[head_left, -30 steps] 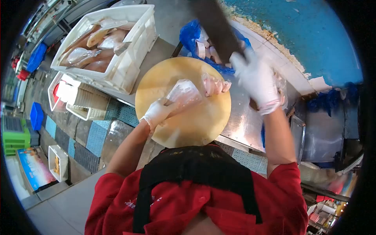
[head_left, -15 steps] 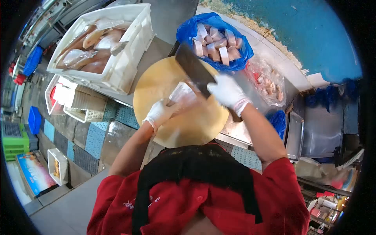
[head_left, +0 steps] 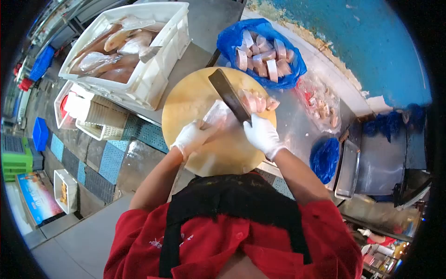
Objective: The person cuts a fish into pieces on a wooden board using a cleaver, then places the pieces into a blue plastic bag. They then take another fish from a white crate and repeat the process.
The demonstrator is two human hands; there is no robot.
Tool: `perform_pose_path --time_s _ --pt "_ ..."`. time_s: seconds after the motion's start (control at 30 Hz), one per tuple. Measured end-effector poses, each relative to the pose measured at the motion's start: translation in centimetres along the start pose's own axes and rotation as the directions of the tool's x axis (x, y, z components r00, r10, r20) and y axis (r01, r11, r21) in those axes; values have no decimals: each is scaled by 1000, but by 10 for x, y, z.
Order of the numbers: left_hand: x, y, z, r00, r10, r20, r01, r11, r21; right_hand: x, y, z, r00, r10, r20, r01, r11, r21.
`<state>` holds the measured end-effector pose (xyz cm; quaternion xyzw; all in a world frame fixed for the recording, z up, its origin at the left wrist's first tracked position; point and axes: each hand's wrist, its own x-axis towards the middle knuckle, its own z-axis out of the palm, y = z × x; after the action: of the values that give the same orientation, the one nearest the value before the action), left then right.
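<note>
On the round yellow chopping board (head_left: 186,100), my left hand (head_left: 191,138), in a white glove, holds a pale piece of fish (head_left: 216,116) with its fingers closed on it. My gloved right hand (head_left: 262,136) grips the handle of a wide dark cleaver (head_left: 228,94). The blade stands between the held fish and several cut fish slices (head_left: 256,100) at the board's upper right. Behind the board, a blue plastic bag (head_left: 226,41) lies open, with many pale fish chunks in it.
A white crate (head_left: 160,76) of whole fish stands at the upper left. Right of the board are a clear bag of fish pieces (head_left: 321,104), a blue bag (head_left: 324,160) and a metal tray (head_left: 347,169). Part of another person (head_left: 382,239) shows at the lower right.
My right hand and the cleaver have come down and left, closer to the fish. Cut slices that the blade and hand covered now show right of the blade. The view has shifted slightly.
</note>
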<state>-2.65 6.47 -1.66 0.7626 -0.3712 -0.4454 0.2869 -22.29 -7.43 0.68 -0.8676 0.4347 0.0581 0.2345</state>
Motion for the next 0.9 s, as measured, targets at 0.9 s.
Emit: perform_pose_path --time_s 0.9 --pt "29 -14 28 901 378 -213 -322 912 254 -20 -83 -171 684 -272 -676 189 962 -196"
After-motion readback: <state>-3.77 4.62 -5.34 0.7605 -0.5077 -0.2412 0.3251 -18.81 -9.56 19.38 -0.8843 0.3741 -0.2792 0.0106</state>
